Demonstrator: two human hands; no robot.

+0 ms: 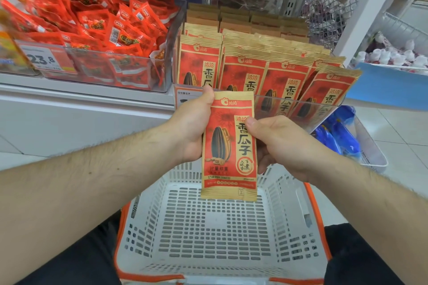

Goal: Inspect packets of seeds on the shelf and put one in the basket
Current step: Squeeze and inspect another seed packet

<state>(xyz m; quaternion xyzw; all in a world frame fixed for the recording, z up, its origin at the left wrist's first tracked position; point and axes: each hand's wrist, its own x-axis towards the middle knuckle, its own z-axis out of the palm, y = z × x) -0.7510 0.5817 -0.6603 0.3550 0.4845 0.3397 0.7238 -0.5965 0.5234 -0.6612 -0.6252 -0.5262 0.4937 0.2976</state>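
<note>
Bright, even light is falling from overhead, leaving only soft shadows under the forearms. Glare is showing on the clear bin front (301,109) and the glossy red snack packs (111,28). Wide-angle distortion is bending the shelf edge (81,97) and corners. The far upper areas are appearing soft and slightly blurred.

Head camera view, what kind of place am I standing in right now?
Most likely a shop's snack aisle: a price tag on the shelf bin, rows of identical seed packets, and a shopping basket below.
</note>
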